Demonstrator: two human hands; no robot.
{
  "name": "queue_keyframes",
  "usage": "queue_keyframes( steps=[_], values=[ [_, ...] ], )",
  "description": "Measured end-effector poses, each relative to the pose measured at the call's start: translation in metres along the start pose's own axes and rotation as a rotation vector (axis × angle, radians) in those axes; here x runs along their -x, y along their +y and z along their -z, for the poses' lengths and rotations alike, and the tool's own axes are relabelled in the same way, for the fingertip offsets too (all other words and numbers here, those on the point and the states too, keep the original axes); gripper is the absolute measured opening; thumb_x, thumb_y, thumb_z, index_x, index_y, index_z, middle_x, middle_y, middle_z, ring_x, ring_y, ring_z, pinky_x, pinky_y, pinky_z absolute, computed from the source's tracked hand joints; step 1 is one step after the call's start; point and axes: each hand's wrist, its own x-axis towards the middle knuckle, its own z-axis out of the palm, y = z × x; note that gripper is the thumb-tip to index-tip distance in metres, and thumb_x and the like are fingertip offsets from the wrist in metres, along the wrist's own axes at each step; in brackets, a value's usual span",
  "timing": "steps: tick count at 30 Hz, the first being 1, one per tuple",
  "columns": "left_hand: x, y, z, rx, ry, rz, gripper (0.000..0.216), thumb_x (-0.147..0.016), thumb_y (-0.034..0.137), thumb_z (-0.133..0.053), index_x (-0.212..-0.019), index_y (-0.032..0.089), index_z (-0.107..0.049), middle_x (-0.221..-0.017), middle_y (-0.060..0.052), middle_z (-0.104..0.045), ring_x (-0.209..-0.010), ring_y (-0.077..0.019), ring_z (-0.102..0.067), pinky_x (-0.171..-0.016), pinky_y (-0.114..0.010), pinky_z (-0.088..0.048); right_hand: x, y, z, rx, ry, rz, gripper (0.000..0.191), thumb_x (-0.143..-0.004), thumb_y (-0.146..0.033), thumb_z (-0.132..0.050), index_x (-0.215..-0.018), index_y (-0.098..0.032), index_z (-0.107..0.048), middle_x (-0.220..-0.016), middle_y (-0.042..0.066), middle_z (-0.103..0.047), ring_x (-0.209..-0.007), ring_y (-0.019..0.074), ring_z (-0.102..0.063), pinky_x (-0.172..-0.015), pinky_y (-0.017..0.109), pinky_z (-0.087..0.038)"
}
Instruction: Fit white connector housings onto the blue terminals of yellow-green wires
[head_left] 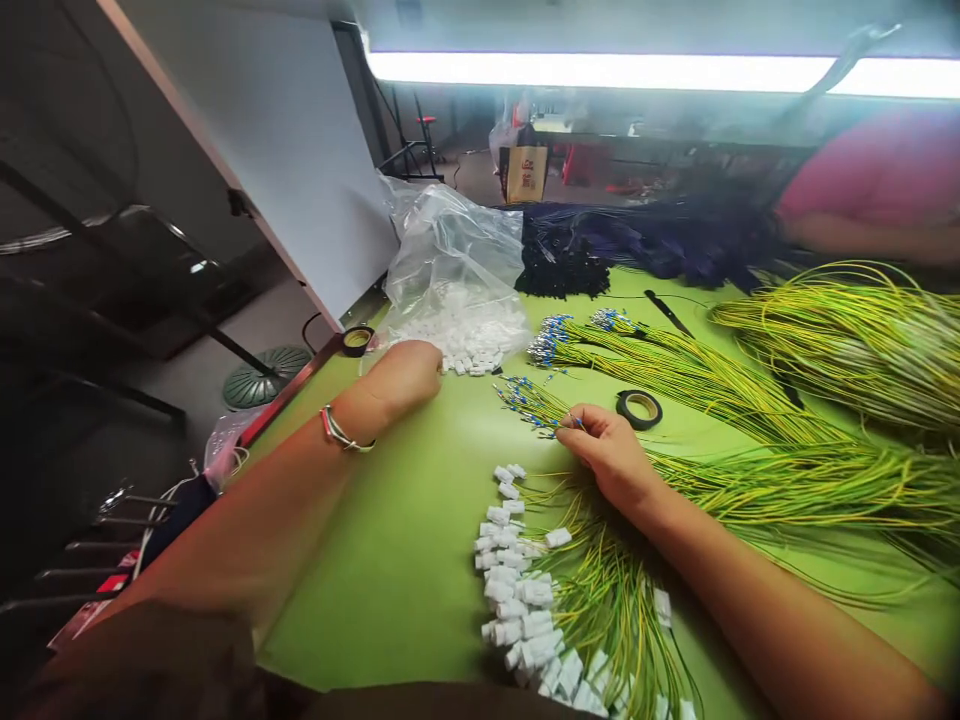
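Note:
My left hand [405, 378] is at the mouth of a clear plastic bag [457, 235], beside a pile of small white connector housings [480, 345]. Its fingers curl inward and their tips are hidden, so what they hold, if anything, does not show. My right hand [611, 450] pinches a yellow-green wire at the edge of a loose bundle of wires [536, 400] with blue and silver terminals. Below it, a fan of yellow-green wires [607, 570] ends in many white connector housings [517, 600] near the table's front.
Rolls of black tape lie at the right [640, 409] and the left [358, 341]. More terminal-ended wires [675, 360] and a large wire coil [847, 330] cover the right side. Dark wires [645, 240] lie behind. A white panel [277, 140] rises at left; a person in pink [877, 180] is opposite.

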Motion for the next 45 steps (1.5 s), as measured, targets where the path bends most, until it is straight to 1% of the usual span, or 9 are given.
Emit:
queue_keyframes(
  steps=[2,4,10,15,22,27,33,38,45],
  values=[
    [0.000,0.005,0.004,0.005,0.003,-0.031,0.012,-0.065,0.017,-0.060,-0.069,0.017,-0.071,-0.079,-0.008,-0.071,-0.085,-0.0228,-0.063,-0.076,-0.025,-0.046,-0.001,0.001,0.000,0.016,-0.001,0.010,0.020,-0.064,-0.034,-0.066,-0.062,-0.019,-0.052,-0.047,-0.008,-0.035,-0.044,0.0068,-0.024,-0.044,0.024,-0.020],
    [0.001,0.011,0.004,0.160,-0.058,-0.057,0.011,-0.067,0.019,-0.061,-0.071,0.017,-0.071,-0.071,-0.006,-0.070,-0.073,-0.0197,-0.064,-0.069,-0.024,-0.047,0.000,0.002,-0.001,0.033,-0.004,0.029,0.019,-0.065,-0.033,-0.065,-0.063,-0.018,-0.054,-0.048,-0.008,-0.036,-0.046,0.0073,-0.026,-0.046,0.024,-0.021],
    [0.015,0.033,-0.017,1.004,-0.477,-0.087,0.021,-0.067,0.028,-0.073,-0.075,0.011,-0.063,-0.066,-0.006,-0.067,-0.059,-0.0151,-0.065,-0.060,-0.026,-0.053,0.004,-0.001,-0.001,0.133,0.104,0.112,0.019,-0.069,-0.034,-0.063,-0.064,-0.018,-0.055,-0.055,-0.004,-0.042,-0.053,0.0093,-0.033,-0.050,0.024,-0.026],
    [0.028,0.051,-0.042,1.230,-0.553,-0.089,0.037,-0.062,0.030,-0.080,-0.090,0.010,-0.065,-0.067,-0.006,-0.068,-0.055,-0.0113,-0.063,-0.055,-0.022,-0.051,0.005,-0.003,-0.002,0.172,0.095,0.125,0.020,-0.070,-0.034,-0.063,-0.062,-0.018,-0.055,-0.055,-0.004,-0.042,-0.053,0.0098,-0.033,-0.051,0.024,-0.027],
    [0.036,0.061,-0.047,1.310,-0.467,0.002,0.035,-0.066,0.029,-0.079,-0.090,0.010,-0.061,-0.058,-0.003,-0.065,-0.050,-0.0107,-0.062,-0.049,-0.019,-0.048,0.003,0.000,-0.003,0.110,-0.003,0.093,0.021,-0.070,-0.036,-0.067,-0.066,-0.016,-0.062,-0.058,-0.002,-0.051,-0.057,0.0108,-0.039,-0.055,0.025,-0.031],
    [0.034,0.058,-0.048,1.347,-0.507,0.004,0.032,-0.064,0.029,-0.081,-0.083,0.008,-0.066,-0.061,-0.004,-0.066,-0.051,-0.0092,-0.061,-0.051,-0.018,-0.048,0.000,-0.002,-0.003,0.117,-0.046,0.057,0.029,-0.067,-0.043,-0.070,-0.068,-0.014,-0.067,-0.060,0.000,-0.057,-0.060,0.0126,-0.045,-0.059,0.026,-0.035],
    [0.031,0.055,-0.055,1.427,-0.622,0.065,0.024,-0.068,0.028,-0.078,-0.075,0.009,-0.065,-0.060,-0.003,-0.065,-0.051,-0.0063,-0.060,-0.051,-0.015,-0.046,-0.001,-0.005,-0.002,0.165,0.016,0.095,0.031,-0.070,-0.044,-0.068,-0.063,-0.015,-0.065,-0.056,-0.001,-0.053,-0.054,0.0108,-0.040,-0.053,0.025,-0.031],
    [0.028,0.054,-0.058,1.508,-0.569,0.166,0.018,-0.074,0.024,-0.073,-0.078,0.009,-0.064,-0.062,-0.001,-0.064,-0.048,-0.0035,-0.057,-0.048,-0.012,-0.045,0.002,-0.006,0.000,0.125,0.063,0.077,0.024,-0.069,-0.037,-0.069,-0.059,-0.016,-0.063,-0.051,-0.003,-0.048,-0.050,0.0089,-0.036,-0.050,0.024,-0.029],
    [0.032,0.059,-0.057,1.510,-0.570,0.218,0.014,-0.081,0.019,-0.066,-0.074,0.009,-0.060,-0.062,-0.003,-0.065,-0.047,-0.0040,-0.058,-0.046,-0.011,-0.045,0.004,-0.004,-0.002,0.190,0.022,0.082,0.023,-0.070,-0.037,-0.066,-0.063,-0.014,-0.065,-0.057,0.000,-0.056,-0.056,0.0116,-0.044,-0.055,0.025,-0.034]
  ],
)
